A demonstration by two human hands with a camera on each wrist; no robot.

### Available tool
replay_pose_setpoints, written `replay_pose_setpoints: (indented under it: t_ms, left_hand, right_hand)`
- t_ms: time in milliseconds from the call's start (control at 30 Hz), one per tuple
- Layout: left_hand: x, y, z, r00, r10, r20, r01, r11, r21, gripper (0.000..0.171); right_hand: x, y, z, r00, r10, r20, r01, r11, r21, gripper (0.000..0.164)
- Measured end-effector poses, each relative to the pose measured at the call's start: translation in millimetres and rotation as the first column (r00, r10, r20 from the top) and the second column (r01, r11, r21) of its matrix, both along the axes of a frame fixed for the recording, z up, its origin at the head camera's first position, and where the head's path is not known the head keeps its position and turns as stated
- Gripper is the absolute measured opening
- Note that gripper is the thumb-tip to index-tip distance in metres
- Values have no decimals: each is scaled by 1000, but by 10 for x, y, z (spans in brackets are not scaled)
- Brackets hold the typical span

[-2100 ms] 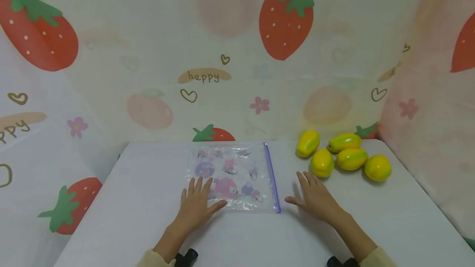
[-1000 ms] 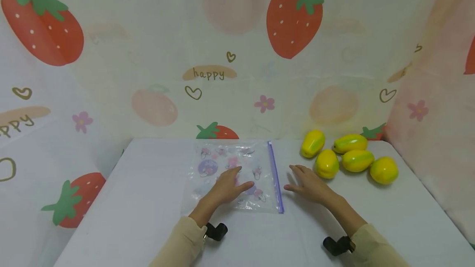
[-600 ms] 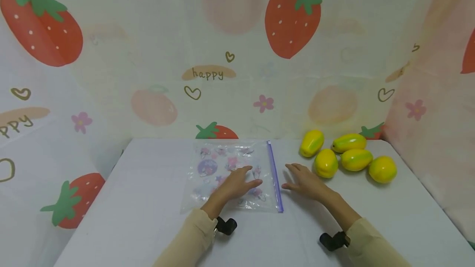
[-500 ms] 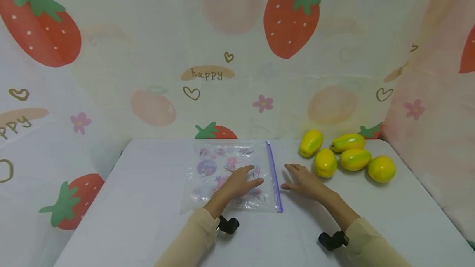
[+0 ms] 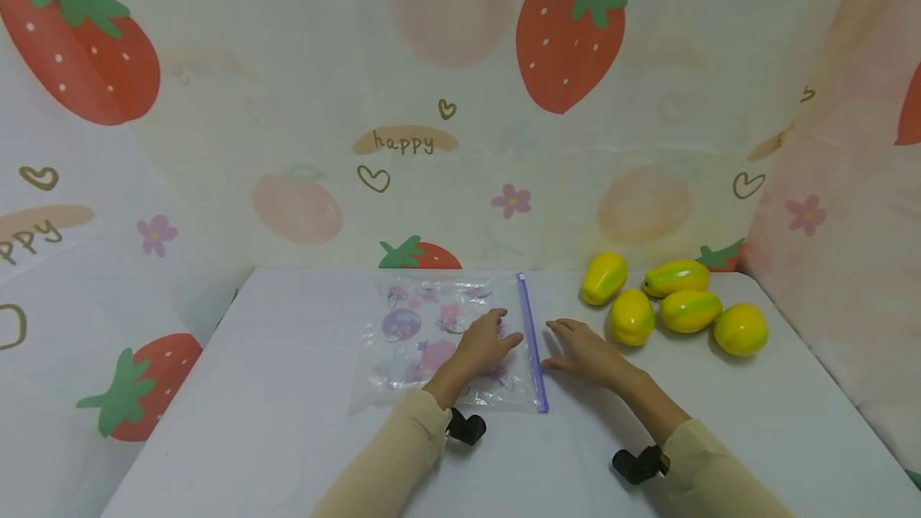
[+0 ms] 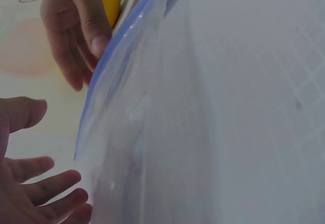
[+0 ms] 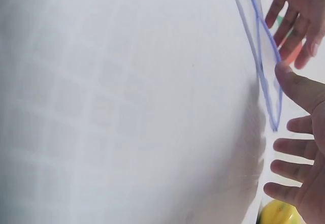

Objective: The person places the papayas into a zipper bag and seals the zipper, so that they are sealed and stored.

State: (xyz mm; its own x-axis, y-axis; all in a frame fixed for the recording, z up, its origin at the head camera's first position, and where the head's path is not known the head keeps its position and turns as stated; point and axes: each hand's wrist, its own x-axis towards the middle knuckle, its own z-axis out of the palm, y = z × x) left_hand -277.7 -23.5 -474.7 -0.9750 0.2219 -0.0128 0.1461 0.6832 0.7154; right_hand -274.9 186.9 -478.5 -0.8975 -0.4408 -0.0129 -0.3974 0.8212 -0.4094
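A clear zip bag [image 5: 403, 358] with pink and purple prints lies flat on the white table, its purple zip edge [image 5: 531, 342] facing right. In the right wrist view the two purple strips [image 7: 278, 56] of its mouth stand apart in the middle. Over the bag's right half hovers my left hand [image 5: 484, 346], fingers extended and holding nothing. My right hand [image 5: 588, 354] is just right of the zip edge, its fingers [image 7: 294, 148] spread and its thumb close to the strip; whether it touches is unclear.
Several shiny yellow fruits with green streaks [image 5: 691, 310] sit at the table's back right, beyond my right hand. A strawberry-print cloth [image 5: 460, 102] hangs behind the table [image 5: 259, 422] and along both sides. Black wrist cameras [image 5: 640, 464] sit under both wrists.
My left hand has moved right across the bag, from its left part to near the zip edge. My right hand has drifted slightly left, toward the zip. Bag and fruits have stayed put.
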Motion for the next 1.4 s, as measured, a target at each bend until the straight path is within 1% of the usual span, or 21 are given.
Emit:
replay_pose_setpoints:
  t_ms: [100,333,500,567,767,967,1167,1400]
  left_hand:
    - [-9,56,-18,1000,20,-19,-20,1000,3,54]
    - [-44,191,-37,998,39,-45,-39,999,-12,50]
    - [-57,244,-64,996,58,-63,-62,996,-60,51]
    - [-56,262,-75,995,71,-63,-76,994,-83,54]
    - [-37,304,-94,991,117,-60,-124,985,-124,62]
    - [-19,330,-96,989,125,-82,-137,975,-173,61]
    - [-3,326,-80,988,123,-98,-138,976,-167,58]
    - [-6,330,-73,988,132,-85,-144,977,-155,52]
  right_hand:
    - [-11,-11,-9,1000,6,-6,-6,1000,0,69]
    - [-24,-40,5,997,50,-62,-49,999,13,64]
    - [-37,-81,14,996,64,-58,-63,998,25,60]
    - [-44,-96,1,997,60,-39,-59,998,23,58]
    - [-56,-139,-29,994,102,-37,-101,995,15,53]
    - [-50,-183,-36,995,98,-16,-98,995,15,51]
    - [-39,-212,-28,995,98,-25,-98,995,29,51]
    - [-42,-217,-21,993,117,-28,-115,992,45,50]
